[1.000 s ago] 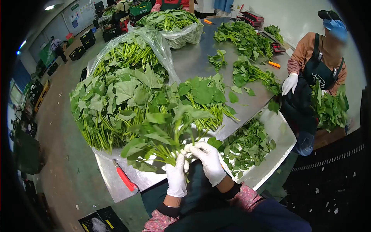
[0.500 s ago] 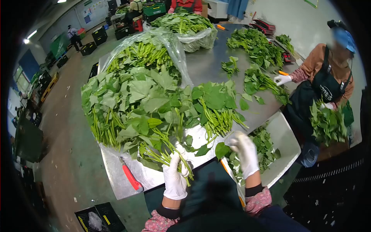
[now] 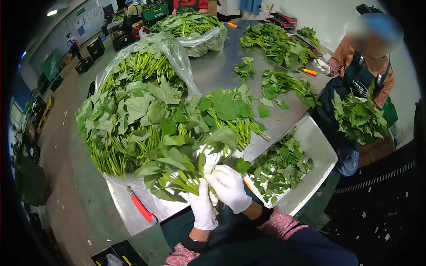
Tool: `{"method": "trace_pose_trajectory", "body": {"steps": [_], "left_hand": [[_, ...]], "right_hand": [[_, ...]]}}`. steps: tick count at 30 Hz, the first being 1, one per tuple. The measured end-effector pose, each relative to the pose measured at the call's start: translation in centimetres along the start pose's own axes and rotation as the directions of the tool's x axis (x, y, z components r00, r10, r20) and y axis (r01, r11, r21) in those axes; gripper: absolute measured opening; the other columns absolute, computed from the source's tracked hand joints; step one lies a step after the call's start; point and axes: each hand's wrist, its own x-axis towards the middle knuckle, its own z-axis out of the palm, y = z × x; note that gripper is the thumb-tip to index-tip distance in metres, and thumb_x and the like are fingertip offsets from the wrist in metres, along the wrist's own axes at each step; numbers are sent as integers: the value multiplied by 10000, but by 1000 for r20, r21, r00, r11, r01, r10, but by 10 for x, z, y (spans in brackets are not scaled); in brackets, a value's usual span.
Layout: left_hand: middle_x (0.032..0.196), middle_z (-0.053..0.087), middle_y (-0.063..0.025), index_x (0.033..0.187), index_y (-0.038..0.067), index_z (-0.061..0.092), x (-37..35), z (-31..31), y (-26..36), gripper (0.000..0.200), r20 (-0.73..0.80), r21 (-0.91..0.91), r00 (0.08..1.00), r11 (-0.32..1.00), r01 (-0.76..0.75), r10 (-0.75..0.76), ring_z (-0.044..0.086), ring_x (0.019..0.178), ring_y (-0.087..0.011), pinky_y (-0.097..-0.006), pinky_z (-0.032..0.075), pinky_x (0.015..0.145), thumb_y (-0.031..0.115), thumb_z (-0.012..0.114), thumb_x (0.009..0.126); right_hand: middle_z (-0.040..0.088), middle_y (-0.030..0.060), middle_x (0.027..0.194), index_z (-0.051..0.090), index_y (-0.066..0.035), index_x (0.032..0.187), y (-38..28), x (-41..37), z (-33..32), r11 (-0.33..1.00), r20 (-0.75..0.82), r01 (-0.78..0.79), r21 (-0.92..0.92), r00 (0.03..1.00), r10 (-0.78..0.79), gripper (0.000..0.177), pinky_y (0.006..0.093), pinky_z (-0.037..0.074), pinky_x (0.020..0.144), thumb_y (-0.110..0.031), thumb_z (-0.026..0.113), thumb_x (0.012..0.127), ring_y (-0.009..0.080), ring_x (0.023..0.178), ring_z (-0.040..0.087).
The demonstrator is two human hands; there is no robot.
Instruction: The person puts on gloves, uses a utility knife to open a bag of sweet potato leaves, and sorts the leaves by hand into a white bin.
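My left hand (image 3: 204,209), in a white glove, is closed round the cut stems of a small bunch of leafy greens (image 3: 177,173) above the table's front edge. Beside it my gloved right hand (image 3: 230,188) is closed too, its fingers pinching stems at the right side of the same bunch. The fingertips partly hide one another. A large heap of leafy greens (image 3: 128,111) lies just beyond my hands, stems toward me. Another bundle of greens (image 3: 230,111) lies to its right.
A red-handled knife (image 3: 143,208) lies at the table's front left corner. A white bin (image 3: 326,155) with loose leaves stands at the right. A co-worker (image 3: 368,75) holds greens there, near an orange-handled knife (image 3: 309,72). Bagged greens (image 3: 188,24) stand at the back of the metal table (image 3: 213,73).
My right hand has moved left from over the white bin to the bunch and closed on its stems. The view has shifted, and the co-worker's gloved hand has moved toward the back greens.
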Motion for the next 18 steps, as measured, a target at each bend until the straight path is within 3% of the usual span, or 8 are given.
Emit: {"method": "trace_pose_trajectory", "body": {"steps": [5,9,10,13,14,15,16,18], "left_hand": [[666,543,14,933,62,574,-7,9,-2,121,-33,83,997,994,-65,68,426,431,-50,-213,313,367,157,536,998],[750,592,4,956,65,587,12,-4,29,155,-140,-103,987,990,-97,82,460,490,-37,-189,316,365,215,565,988],[753,592,2,957,67,588,21,-14,36,167,-158,-128,977,978,-167,146,461,496,-37,-189,318,365,231,575,986],[739,571,13,976,71,599,22,-29,55,181,-139,-58,925,930,-364,354,428,485,-38,-193,313,384,252,594,981],[754,571,1,985,69,608,19,-40,56,165,-89,-18,942,945,-327,325,414,478,-43,-203,311,392,234,598,979],[765,579,-12,1007,66,603,18,-41,56,158,-91,3,935,938,-345,344,420,473,-49,-205,317,391,221,590,984],[777,586,-26,1028,63,597,19,-39,56,153,-94,19,925,930,-367,367,426,469,-55,-206,323,390,209,582,988],[801,601,-51,1111,40,554,24,-41,44,185,-32,-97,947,942,-321,319,450,469,-68,-207,337,386,187,555,999]], "right_hand": [[683,123,996,681,4,964,-3,-1,-16,984,-121,178,24,977,-174,145,382,510,797,-50,671,829,283,909,649],[700,131,933,704,25,916,-7,-8,-47,998,-239,68,-5,969,-68,88,356,525,792,15,665,838,257,853,661],[702,119,933,700,28,924,-16,-10,-57,953,-329,-175,249,910,253,114,340,520,791,-49,618,907,225,844,654],[601,107,1211,476,35,1337,66,-12,-96,623,-376,-183,761,658,653,421,275,514,794,-196,555,994,138,957,612],[537,127,1308,434,39,1383,101,-16,-104,670,-439,-387,633,534,723,510,285,505,834,-234,582,979,160,1033,583],[534,149,1317,418,7,1412,137,-22,-105,792,-608,-554,256,544,578,605,310,485,901,-262,653,924,192,1063,566],[520,186,1344,412,-37,1430,144,-20,-111,760,-556,-649,-32,644,526,691,367,464,963,-319,692,865,256,1125,554],[504,193,1367,413,-82,1440,178,-14,-109,636,-346,-446,-630,894,285,703,401,450,984,-363,672,849,314,1173,541]]}}
